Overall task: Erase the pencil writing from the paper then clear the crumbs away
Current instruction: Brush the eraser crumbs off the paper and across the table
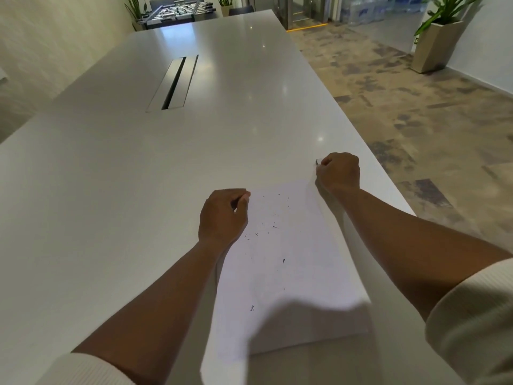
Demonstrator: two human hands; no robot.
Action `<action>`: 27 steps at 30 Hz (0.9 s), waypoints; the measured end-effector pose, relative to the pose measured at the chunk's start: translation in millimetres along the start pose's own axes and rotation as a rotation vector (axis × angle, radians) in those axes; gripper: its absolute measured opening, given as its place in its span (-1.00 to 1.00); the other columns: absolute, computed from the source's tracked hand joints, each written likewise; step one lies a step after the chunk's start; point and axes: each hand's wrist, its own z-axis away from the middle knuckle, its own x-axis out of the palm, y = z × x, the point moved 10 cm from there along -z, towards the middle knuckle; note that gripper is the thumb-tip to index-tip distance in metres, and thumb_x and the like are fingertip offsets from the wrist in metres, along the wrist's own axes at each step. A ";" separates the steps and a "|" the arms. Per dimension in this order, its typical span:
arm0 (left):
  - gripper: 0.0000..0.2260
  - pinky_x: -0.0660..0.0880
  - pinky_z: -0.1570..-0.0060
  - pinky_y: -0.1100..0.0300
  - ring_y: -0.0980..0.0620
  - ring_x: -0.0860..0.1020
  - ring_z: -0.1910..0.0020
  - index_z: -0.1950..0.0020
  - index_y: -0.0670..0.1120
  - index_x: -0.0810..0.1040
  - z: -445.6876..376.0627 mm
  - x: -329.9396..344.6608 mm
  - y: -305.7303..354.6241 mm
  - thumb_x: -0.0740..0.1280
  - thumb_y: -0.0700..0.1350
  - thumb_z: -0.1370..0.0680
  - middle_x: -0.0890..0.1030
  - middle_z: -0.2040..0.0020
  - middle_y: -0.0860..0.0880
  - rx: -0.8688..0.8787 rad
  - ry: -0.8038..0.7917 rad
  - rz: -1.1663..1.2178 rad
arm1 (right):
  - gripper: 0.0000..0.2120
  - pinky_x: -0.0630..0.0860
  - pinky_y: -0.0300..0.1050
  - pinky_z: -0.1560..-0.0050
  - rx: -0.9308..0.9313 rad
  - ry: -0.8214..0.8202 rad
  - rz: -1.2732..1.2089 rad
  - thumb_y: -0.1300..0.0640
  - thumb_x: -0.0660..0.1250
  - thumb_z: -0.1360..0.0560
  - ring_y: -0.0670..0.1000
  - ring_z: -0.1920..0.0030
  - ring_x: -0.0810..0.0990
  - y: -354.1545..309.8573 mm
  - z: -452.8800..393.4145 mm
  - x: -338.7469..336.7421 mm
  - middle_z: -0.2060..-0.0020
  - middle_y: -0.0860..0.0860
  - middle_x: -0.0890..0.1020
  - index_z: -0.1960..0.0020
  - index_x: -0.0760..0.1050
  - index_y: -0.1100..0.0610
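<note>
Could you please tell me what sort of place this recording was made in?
Probably an office meeting or break room: a long white table with a cable slot, a table-football game beyond it, and potted plants.

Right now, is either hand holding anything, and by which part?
The left hand pinches the paper at its far left corner. The right hand, curled at the far right corner, holds a small eraser-like thing.
</note>
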 end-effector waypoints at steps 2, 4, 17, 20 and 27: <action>-0.70 0.22 0.37 0.16 0.03 0.25 0.37 0.29 -0.10 0.28 0.0 0.3 0.0 0.26 -0.13 -0.61 0.28 0.39 -0.03 0.004 0.005 -0.007 | -0.81 0.50 -0.15 0.03 0.014 0.004 -0.015 0.17 0.31 -0.52 0.14 -0.01 0.61 1.8 0.6 0.4 -0.01 0.19 0.63 0.05 0.65 0.26; -0.71 0.31 0.34 0.17 0.04 0.34 0.36 0.30 -0.09 0.35 0.7 1.5 -5.1 0.27 -0.13 -0.61 0.35 0.39 -0.01 -0.020 0.006 0.006 | -0.78 0.45 -0.14 -0.03 0.043 0.029 -0.061 0.12 0.32 -0.53 0.16 -0.10 0.57 3.7 3.3 -2.2 -0.10 0.19 0.56 -0.07 0.62 0.24; -0.71 0.32 -0.34 0.30 0.02 0.47 -0.38 -0.30 -0.09 0.68 0.3 13.8 -12.8 0.26 -0.25 -0.65 0.65 -0.30 0.00 -0.079 -0.110 0.071 | -0.55 0.15 -0.09 -0.53 -0.724 -0.495 0.020 -0.14 0.15 -0.62 -0.14 -0.53 0.16 -74.5 101.9 75.7 -0.46 -0.04 0.38 -0.39 0.47 0.08; -0.70 0.36 -0.32 0.26 0.02 0.47 -0.37 -0.32 -0.08 0.67 0.0 15.1 -11.3 0.25 -0.23 -0.66 0.64 -0.31 0.00 -0.061 -0.108 0.046 | -0.44 -0.09 -0.11 -0.56 -0.845 -0.600 0.158 -0.19 0.06 -0.64 -0.14 -0.56 0.02 -74.0 128.3 80.8 -0.54 -0.01 0.20 -0.51 0.28 0.12; -0.69 0.31 -0.20 0.34 0.07 0.44 -0.35 -0.31 -0.05 0.67 -0.1 17.9 -14.3 0.24 -0.22 -0.65 0.62 -0.30 0.07 -0.077 -0.109 0.019 | -0.57 0.58 -0.23 -0.03 -0.403 -0.624 -0.753 -0.07 0.24 -0.61 0.00 0.01 0.71 -76.4 121.3 50.2 0.05 0.11 0.73 -0.04 0.67 0.28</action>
